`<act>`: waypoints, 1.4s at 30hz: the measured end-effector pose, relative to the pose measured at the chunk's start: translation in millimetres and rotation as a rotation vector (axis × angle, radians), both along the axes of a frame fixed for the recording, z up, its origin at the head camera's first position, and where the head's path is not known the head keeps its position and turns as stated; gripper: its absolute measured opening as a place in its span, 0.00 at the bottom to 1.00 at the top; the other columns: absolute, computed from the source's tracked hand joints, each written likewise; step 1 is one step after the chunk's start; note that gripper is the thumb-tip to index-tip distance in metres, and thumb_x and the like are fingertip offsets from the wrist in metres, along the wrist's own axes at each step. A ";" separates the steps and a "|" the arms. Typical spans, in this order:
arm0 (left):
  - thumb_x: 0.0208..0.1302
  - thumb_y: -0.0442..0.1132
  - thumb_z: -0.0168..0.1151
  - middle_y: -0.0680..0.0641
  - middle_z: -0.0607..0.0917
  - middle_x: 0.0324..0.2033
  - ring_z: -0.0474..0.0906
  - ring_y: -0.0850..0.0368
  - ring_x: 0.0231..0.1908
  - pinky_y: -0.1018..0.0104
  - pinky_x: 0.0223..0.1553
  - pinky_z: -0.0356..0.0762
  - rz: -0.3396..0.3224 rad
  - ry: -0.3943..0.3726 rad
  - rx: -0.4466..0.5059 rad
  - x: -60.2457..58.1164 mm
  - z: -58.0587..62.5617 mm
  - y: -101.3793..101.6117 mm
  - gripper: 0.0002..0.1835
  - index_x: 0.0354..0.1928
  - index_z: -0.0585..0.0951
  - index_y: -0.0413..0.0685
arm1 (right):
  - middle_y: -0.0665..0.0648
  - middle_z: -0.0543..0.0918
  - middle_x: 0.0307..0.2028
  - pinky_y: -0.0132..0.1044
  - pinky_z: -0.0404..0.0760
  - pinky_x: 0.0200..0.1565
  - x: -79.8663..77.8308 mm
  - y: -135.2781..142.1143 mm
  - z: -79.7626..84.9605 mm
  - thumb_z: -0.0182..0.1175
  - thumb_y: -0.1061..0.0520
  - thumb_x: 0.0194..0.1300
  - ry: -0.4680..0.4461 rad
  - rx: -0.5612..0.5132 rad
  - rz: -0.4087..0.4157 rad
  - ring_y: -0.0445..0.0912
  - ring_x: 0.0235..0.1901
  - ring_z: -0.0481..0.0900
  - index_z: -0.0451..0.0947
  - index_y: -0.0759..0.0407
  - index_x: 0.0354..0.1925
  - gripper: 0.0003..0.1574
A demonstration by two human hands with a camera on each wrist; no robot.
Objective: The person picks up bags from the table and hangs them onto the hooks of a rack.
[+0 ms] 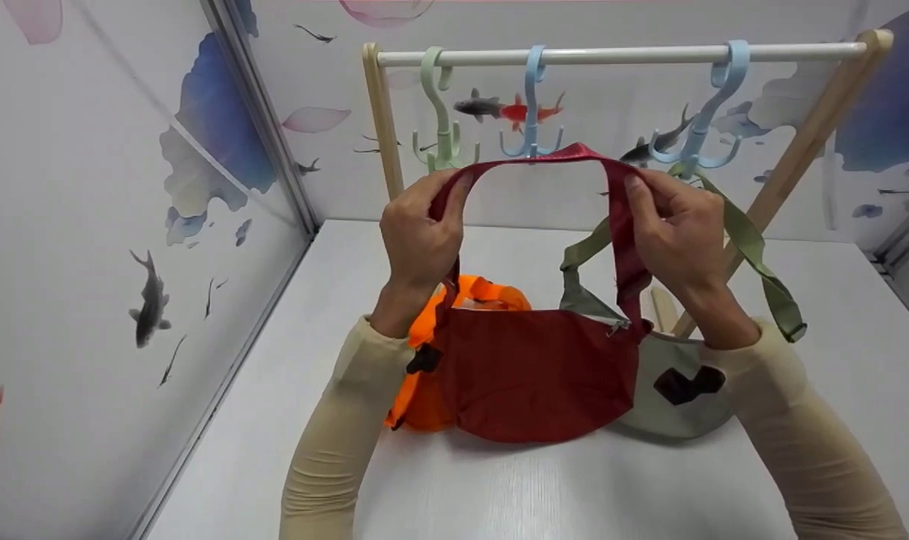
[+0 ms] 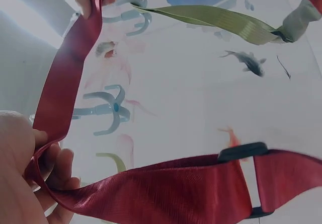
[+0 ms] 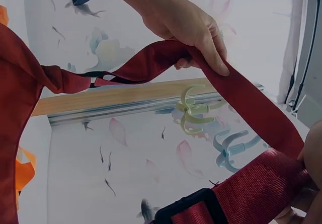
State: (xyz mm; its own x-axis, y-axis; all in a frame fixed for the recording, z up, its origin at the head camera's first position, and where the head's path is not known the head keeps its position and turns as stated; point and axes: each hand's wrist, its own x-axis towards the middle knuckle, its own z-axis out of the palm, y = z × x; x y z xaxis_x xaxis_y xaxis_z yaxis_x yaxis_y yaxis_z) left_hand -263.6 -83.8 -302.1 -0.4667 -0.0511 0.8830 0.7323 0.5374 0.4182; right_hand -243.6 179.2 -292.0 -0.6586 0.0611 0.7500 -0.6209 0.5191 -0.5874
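Note:
A dark red bag (image 1: 544, 382) with a zipper (image 1: 616, 327) hangs by its strap (image 1: 574, 154) between both hands. My left hand (image 1: 424, 232) pinches the strap's left side, thumb against the band. On the opposite side my right hand (image 1: 683, 232) grips the strap the same way, and the stretch between them peaks slightly in the middle. A black buckle (image 2: 244, 151) on the strap shows in the left wrist view, and another buckle (image 3: 214, 204) in the right wrist view. The strap's top overlaps the middle blue hook (image 1: 531, 105) in the head view.
A white rail (image 1: 619, 54) on wooden posts carries a green hook (image 1: 441, 112) at left and a second blue hook (image 1: 702, 112) at right. A grey-green bag (image 1: 672, 420), its strap at the right hook, and an orange bag (image 1: 428, 409) are behind the red one, above the white table (image 1: 454, 495).

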 end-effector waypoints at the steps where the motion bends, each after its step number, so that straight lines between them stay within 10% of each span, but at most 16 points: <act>1: 0.67 0.40 0.64 0.43 0.89 0.38 0.85 0.53 0.35 0.67 0.42 0.83 0.006 0.001 0.012 -0.2 0.5 1.0 0.12 0.44 0.87 0.38 | 0.62 0.88 0.34 0.21 0.78 0.32 -0.2 -0.7 0.2 0.53 0.57 0.74 0.003 -0.003 -0.002 0.33 0.25 0.79 0.85 0.63 0.51 0.17; 21: 0.67 0.39 0.64 0.42 0.89 0.36 0.82 0.54 0.31 0.69 0.38 0.83 0.057 0.000 0.083 -8.8 3.1 10.3 0.11 0.43 0.87 0.37 | 0.59 0.89 0.40 0.23 0.80 0.32 -6.9 -8.8 1.6 0.54 0.53 0.75 -0.077 -0.078 0.008 0.32 0.31 0.84 0.81 0.48 0.58 0.18; 42: 0.70 0.45 0.60 0.45 0.88 0.36 0.79 0.55 0.31 0.67 0.34 0.82 0.062 -0.233 0.041 -10.9 -2.7 13.0 0.15 0.46 0.86 0.42 | 0.63 0.87 0.32 0.23 0.80 0.30 -14.1 -6.3 -8.6 0.54 0.52 0.75 -0.134 -0.028 0.041 0.32 0.25 0.83 0.85 0.58 0.53 0.18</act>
